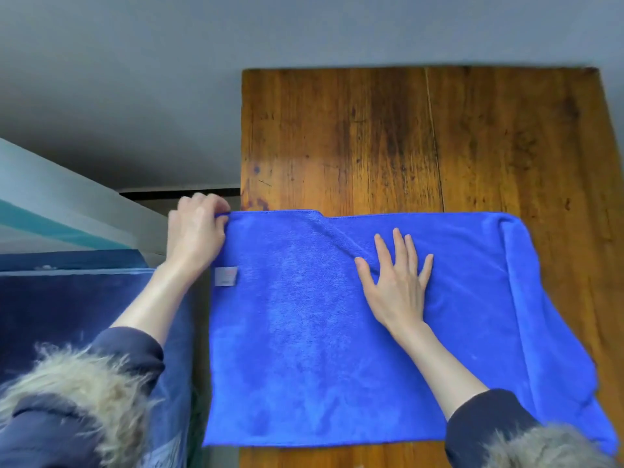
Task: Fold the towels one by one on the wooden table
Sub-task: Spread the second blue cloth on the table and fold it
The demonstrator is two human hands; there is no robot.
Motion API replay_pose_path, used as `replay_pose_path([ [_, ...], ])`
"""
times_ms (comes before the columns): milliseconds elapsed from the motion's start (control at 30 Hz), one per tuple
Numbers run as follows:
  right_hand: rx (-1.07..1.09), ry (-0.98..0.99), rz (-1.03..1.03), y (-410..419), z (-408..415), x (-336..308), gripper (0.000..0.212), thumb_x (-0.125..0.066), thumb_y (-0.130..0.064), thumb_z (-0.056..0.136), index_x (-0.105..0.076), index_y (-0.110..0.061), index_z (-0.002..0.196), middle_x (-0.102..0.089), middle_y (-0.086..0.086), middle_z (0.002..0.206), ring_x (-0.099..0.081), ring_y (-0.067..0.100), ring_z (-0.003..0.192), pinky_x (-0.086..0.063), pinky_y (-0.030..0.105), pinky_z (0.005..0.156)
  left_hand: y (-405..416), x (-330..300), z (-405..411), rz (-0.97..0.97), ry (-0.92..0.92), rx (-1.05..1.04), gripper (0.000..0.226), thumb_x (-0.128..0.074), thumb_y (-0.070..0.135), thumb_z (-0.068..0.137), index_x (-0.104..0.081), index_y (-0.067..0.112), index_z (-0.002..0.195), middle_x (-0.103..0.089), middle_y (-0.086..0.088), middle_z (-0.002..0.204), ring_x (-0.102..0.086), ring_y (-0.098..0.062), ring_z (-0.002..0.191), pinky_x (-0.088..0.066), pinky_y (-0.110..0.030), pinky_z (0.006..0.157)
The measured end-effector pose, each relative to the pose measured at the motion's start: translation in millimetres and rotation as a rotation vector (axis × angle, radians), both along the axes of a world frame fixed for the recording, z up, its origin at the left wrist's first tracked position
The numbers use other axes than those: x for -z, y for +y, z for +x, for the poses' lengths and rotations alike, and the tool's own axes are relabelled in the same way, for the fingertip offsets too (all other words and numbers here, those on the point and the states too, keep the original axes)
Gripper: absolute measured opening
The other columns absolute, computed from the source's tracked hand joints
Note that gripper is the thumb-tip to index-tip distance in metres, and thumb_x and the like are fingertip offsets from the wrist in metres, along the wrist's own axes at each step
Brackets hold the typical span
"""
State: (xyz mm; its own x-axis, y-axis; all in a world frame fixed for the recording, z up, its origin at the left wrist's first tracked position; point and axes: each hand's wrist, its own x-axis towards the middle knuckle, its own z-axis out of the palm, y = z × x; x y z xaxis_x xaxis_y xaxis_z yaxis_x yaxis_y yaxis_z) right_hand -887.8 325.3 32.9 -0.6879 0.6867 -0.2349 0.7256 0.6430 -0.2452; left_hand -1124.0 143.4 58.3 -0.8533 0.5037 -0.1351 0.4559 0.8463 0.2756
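A bright blue towel lies spread on the wooden table, its left edge hanging slightly past the table's left side. A small white label shows near that edge. My left hand grips the towel's far left corner with curled fingers. My right hand lies flat on the middle of the towel, fingers straight and spread, pressing beside a diagonal crease. The towel's right side is folded over in a narrow strip.
The far half of the table is bare wood. A grey wall stands behind. To the left sits dark blue fabric beside a pale ledge. Fur-trimmed dark sleeves cover both forearms near the bottom.
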Motion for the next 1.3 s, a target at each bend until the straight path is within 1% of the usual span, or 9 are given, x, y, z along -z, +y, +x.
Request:
replay_pose_path([
  [100, -0.009, -0.006, 0.017, 10, -8, -3, 0.058, -0.032, -0.051, 0.094, -0.029, -0.024, 0.145, -0.011, 0.003, 0.157, -0.002, 0.021, 0.145, 0.003, 0.057, 0.112, 9, -5, 5, 0.091, 0.061, -0.047, 0.028, -0.050, 0.006, 0.089, -0.059, 0.008, 0.116, -0.054, -0.019, 0.115, -0.044, -0.039, 0.105, -0.036, -0.045, 0.082],
  [233, -0.063, -0.153, 0.033, 23, -16, 3, 0.066, -0.026, -0.058, 0.093, -0.010, -0.028, 0.149, 0.006, 0.002, 0.158, 0.011, 0.021, 0.144, 0.003, 0.062, 0.110, 24, 3, 53, 0.193, 0.050, 0.229, 0.031, -0.055, 0.015, 0.089, -0.059, 0.008, 0.119, -0.053, -0.019, 0.125, -0.049, -0.039, 0.114, -0.040, -0.048, 0.089],
  [333, -0.064, -0.177, 0.051, 30, -19, 7, 0.075, -0.022, -0.067, 0.087, -0.004, -0.029, 0.149, 0.012, 0.001, 0.157, 0.015, 0.021, 0.144, 0.006, 0.062, 0.109, 26, 26, 82, 0.014, -0.079, 0.393, 0.058, -0.046, 0.046, 0.092, -0.033, 0.024, 0.144, -0.017, -0.009, 0.156, -0.011, -0.031, 0.144, -0.007, -0.054, 0.112],
  [400, -0.067, -0.184, 0.065, 35, -21, 9, 0.080, -0.017, -0.072, 0.082, -0.002, -0.030, 0.149, 0.013, 0.001, 0.157, 0.016, 0.020, 0.143, 0.007, 0.062, 0.108, 23, 41, 84, -0.079, -0.048, 0.426, 0.070, -0.032, 0.064, 0.088, -0.015, 0.034, 0.148, 0.005, -0.001, 0.157, 0.010, -0.023, 0.144, 0.013, -0.052, 0.111],
  [467, -0.082, -0.199, 0.078, 39, -23, 10, 0.081, -0.016, -0.073, 0.082, 0.000, -0.030, 0.149, 0.015, 0.000, 0.157, 0.017, 0.020, 0.143, 0.007, 0.062, 0.109, 22, 47, 80, -0.110, -0.012, 0.445, 0.074, -0.025, 0.071, 0.084, -0.011, 0.036, 0.148, 0.012, 0.003, 0.156, 0.015, -0.021, 0.143, 0.017, -0.051, 0.110],
  [700, -0.089, -0.069, 0.001, 38, -11, 0, 0.065, -0.030, -0.053, 0.094, -0.008, -0.028, 0.149, 0.008, -0.001, 0.158, 0.012, 0.018, 0.144, 0.008, 0.056, 0.112, 28, 39, 84, -0.091, -0.049, 0.404, 0.073, -0.026, 0.067, 0.084, -0.015, 0.034, 0.148, 0.004, -0.001, 0.158, 0.010, -0.023, 0.145, 0.008, -0.056, 0.112],
  [1033, 0.188, 0.148, 0.128, 42, 118, -22, 0.048, -0.057, -0.019, 0.090, -0.046, -0.009, 0.136, -0.034, 0.012, 0.149, -0.024, 0.028, 0.141, -0.013, 0.057, 0.112, 76, 26, 195, -0.047, -0.128, 0.613, 0.065, -0.040, 0.051, 0.092, -0.013, 0.032, 0.148, 0.010, -0.002, 0.157, 0.012, -0.028, 0.144, 0.011, -0.055, 0.110],
  [1167, 0.386, 0.133, 0.205, 67, 175, -29, 0.044, -0.059, -0.019, 0.089, -0.051, -0.005, 0.129, -0.044, 0.016, 0.141, -0.038, 0.034, 0.132, -0.024, 0.057, 0.106, 108, 24, 243, -0.089, -0.095, 0.734, 0.063, -0.038, 0.048, 0.094, -0.013, 0.030, 0.149, 0.005, -0.004, 0.158, 0.011, -0.031, 0.144, 0.012, -0.056, 0.110],
  [1300, 0.632, -0.014, 0.084, 93, 222, -29, 0.057, -0.055, -0.035, 0.090, -0.041, -0.004, 0.135, -0.039, 0.014, 0.141, -0.036, 0.035, 0.125, -0.030, 0.054, 0.098, 137, 22, 281, -0.135, -0.087, 0.832, 0.058, -0.040, 0.042, 0.095, -0.020, 0.027, 0.148, -0.003, -0.006, 0.158, 0.004, -0.033, 0.144, 0.006, -0.059, 0.110],
])
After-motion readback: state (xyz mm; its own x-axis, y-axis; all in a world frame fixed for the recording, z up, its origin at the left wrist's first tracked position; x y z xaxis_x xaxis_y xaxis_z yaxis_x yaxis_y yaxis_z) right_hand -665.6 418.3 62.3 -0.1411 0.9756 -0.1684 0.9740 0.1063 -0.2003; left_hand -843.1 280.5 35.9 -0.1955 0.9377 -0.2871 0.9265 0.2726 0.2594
